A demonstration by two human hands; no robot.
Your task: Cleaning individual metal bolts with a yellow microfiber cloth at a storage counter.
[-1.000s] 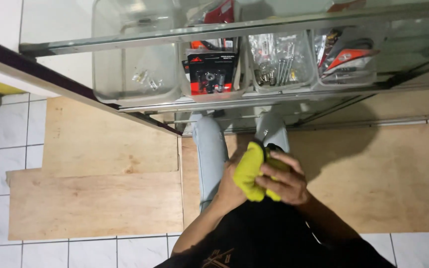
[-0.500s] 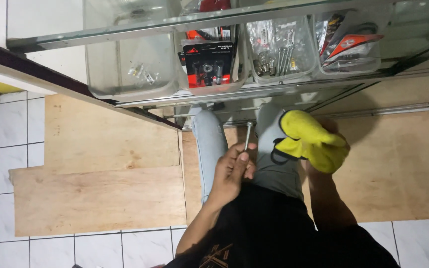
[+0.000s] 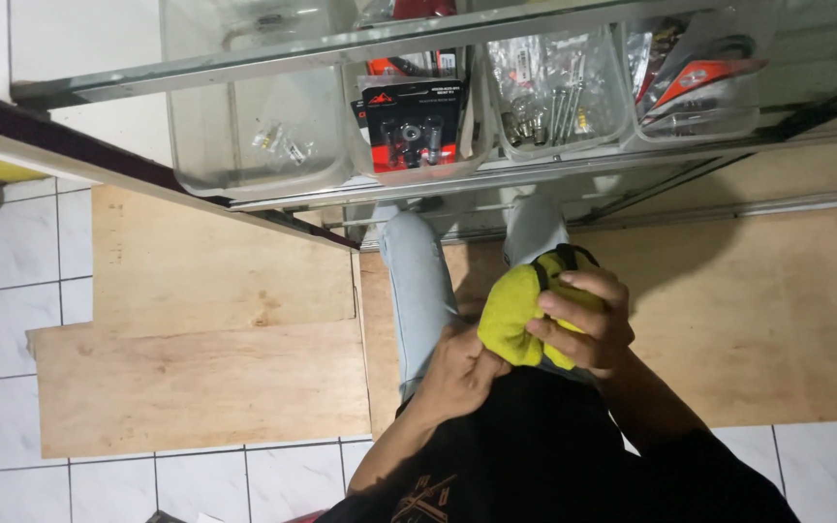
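I look straight down my black shirt and light jeans. My right hand (image 3: 581,322) grips a bunched yellow cloth (image 3: 513,312) with a black edge, held in front of my thighs. My left hand (image 3: 459,372) is just below and left of it, fingers curled against the cloth's lower edge. Whether it still holds a small metal piece is hidden.
A glass display case (image 3: 273,58) stands ahead, with clear bins holding bolts (image 3: 544,107), a black and red packaged part (image 3: 409,121) and other packets (image 3: 695,77). Plywood sheets (image 3: 205,368) cover the white tiled floor (image 3: 2,281). A dark counter edge (image 3: 70,155) runs at left.
My right hand has come back down and left with the yellow cloth, meeting my left hand. The thin metal rod that my left hand held up is no longer visible.
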